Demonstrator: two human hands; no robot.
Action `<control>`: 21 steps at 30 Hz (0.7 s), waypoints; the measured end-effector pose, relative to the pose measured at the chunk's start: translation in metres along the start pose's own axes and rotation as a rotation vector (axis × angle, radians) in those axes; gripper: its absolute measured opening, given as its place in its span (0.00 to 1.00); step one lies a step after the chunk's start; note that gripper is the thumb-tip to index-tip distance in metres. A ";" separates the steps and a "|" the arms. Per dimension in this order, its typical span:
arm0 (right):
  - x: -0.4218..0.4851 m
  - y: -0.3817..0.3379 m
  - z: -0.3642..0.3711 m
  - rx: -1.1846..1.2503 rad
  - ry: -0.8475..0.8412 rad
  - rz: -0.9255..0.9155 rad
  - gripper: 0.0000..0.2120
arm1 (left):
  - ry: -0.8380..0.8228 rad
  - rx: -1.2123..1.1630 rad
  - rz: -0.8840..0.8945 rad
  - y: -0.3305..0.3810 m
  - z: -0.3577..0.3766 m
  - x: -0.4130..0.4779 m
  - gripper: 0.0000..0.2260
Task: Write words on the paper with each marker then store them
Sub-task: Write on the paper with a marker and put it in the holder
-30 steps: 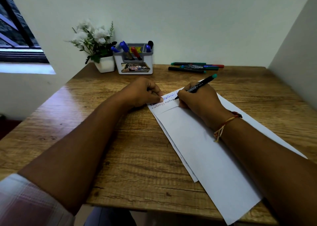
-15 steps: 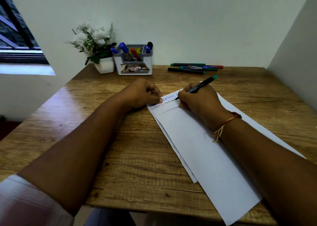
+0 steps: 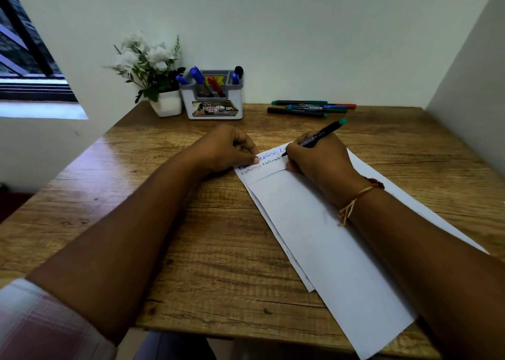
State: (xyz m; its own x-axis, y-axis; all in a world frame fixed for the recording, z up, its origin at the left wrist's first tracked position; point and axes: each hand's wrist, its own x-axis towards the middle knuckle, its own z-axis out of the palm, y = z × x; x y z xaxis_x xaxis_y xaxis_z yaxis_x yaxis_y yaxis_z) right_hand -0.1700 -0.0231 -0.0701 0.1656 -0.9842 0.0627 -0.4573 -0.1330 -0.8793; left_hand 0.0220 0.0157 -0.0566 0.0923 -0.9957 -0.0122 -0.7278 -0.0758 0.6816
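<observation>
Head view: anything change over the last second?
The right hand and its marker edged slightly right along the second written line. Nothing was taken or let go. Unchanged: the grip on the marker, the left hand pressing the top corner of the paper, the spare markers, holder and plant.

A single wide-angle head camera looks forward and down from above the near edge of the bench (image 3: 191, 250), close over both forearms, facing the far wall (image 3: 300, 31).
</observation>
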 end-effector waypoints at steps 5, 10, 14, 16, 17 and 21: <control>0.001 -0.001 -0.001 0.086 -0.010 0.034 0.05 | -0.004 0.008 0.007 0.000 0.000 -0.001 0.05; -0.004 -0.004 -0.002 0.049 -0.101 -0.010 0.06 | 0.002 0.002 0.016 -0.002 0.000 -0.001 0.05; -0.002 -0.001 -0.002 0.078 -0.020 0.011 0.05 | 0.019 0.018 0.013 0.000 0.000 -0.002 0.07; -0.001 -0.001 -0.001 0.094 -0.021 0.017 0.04 | 0.016 0.014 0.005 0.001 0.001 -0.002 0.07; 0.000 -0.001 -0.001 0.115 -0.026 0.030 0.05 | 0.014 0.013 0.000 0.002 0.000 -0.002 0.07; 0.005 0.000 -0.003 0.286 -0.032 0.134 0.05 | 0.004 -0.001 -0.004 0.002 -0.001 -0.004 0.06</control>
State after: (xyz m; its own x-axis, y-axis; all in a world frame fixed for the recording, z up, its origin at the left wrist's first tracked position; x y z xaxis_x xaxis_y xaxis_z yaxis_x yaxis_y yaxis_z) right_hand -0.1717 -0.0279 -0.0681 0.1497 -0.9860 -0.0734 -0.2133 0.0403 -0.9762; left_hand 0.0212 0.0195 -0.0547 0.0984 -0.9951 -0.0117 -0.7265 -0.0799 0.6825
